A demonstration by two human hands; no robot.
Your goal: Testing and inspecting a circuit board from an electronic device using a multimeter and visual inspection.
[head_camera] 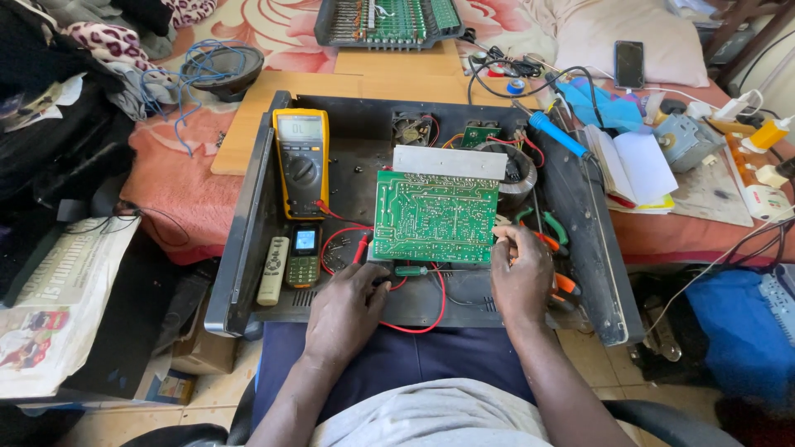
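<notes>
While a yellow multimeter (pixel 301 159) lay at centre left inside the black chassis (pixel 248 240), a small phone (pixel 304 255) was seen below it. The left hand (pixel 348 308) was curled near a red probe (pixel 361 247); whether anything was gripped cannot be told. The green circuit board (pixel 436 217) was pinched at its lower right corner by the right hand (pixel 522 277).

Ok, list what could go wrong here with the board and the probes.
1. The green circuit board sits loosely propped in the black metal chassis, steadied only by the right hand; it could slip.
2. The red test leads loop under the left hand; a snag might tug the yellow multimeter.
3. Orange-handled pliers lie beside the board and could perhaps touch its edge.
</notes>
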